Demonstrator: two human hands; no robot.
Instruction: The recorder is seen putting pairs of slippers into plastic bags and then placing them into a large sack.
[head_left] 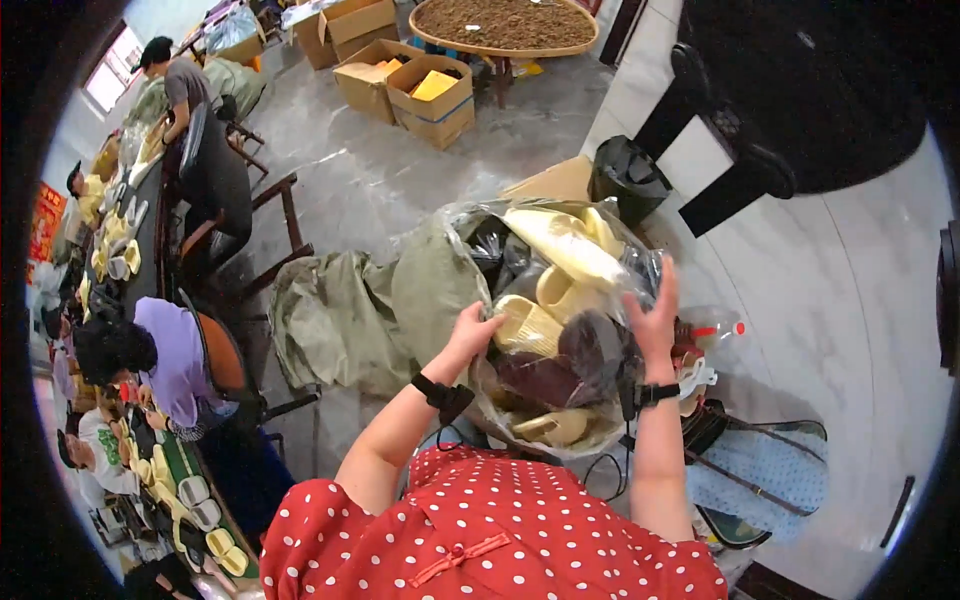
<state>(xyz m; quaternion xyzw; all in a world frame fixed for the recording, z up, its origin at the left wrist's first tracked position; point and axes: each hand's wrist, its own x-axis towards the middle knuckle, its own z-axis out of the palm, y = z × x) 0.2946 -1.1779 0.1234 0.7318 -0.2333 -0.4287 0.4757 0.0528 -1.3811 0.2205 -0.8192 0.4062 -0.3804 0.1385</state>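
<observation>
A large clear plastic bag (625,245), set in the mouth of an olive-green cloth sack (430,275), stands upright before me. Several slippers are inside it: cream ones such as the ribbed slipper (528,327), and dark ones such as the maroon slipper (540,378). My left hand (472,335) is closed on the bag's left rim, its fingertips partly hidden. Against the bag's right side, my right hand (655,318) has thumb and fingers spread apart and grips nothing that I can see. Both wrists wear black bands.
Behind the sack stand a black bin (630,180) and cardboard boxes (432,105). A plastic bottle (715,328) and a blue dotted cushion (755,480) lie to the right. At left, people sit and stand along a long table (185,455) covered with slippers.
</observation>
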